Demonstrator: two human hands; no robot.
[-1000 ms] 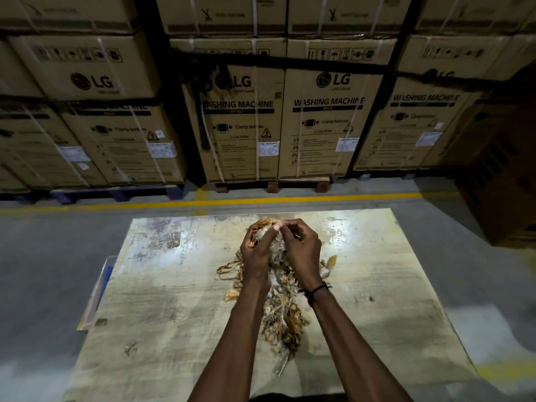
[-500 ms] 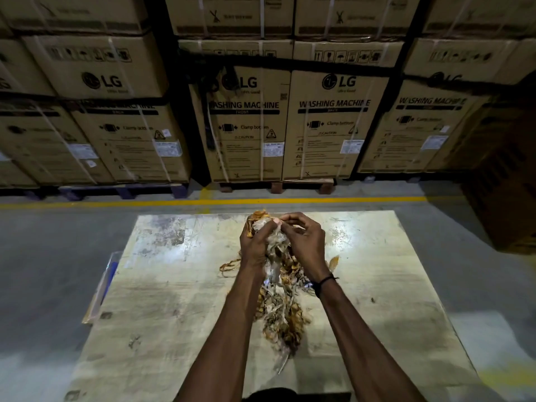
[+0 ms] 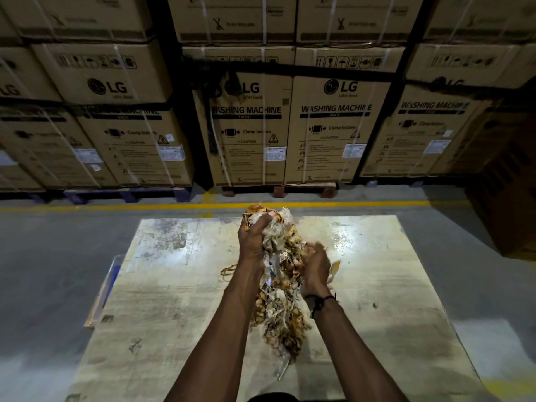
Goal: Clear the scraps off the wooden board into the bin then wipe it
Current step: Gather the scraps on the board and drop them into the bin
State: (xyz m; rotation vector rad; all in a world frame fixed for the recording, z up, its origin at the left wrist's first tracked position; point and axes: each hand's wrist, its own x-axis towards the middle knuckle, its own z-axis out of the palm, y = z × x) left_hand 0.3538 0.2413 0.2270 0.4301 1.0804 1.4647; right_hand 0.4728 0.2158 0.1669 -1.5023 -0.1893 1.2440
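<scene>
Since a second ago the right hand (image 3: pixel 314 266) has dropped lower along the scraps (image 3: pixel 280 285), fingers curled against their side. Above it, the left hand (image 3: pixel 253 242) fingers clamp the bundle's top, which dangles over the wooden board (image 3: pixel 162 300).

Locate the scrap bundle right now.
Head view, centre: the scrap bundle hangs over the wooden board, gripped by the left hand, right hand alongside.

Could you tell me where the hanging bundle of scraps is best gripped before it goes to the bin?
Probably under its loose lower tail, cupped from below: the scraps hang long and ragged from the left hand, so only the top is pinched.
</scene>
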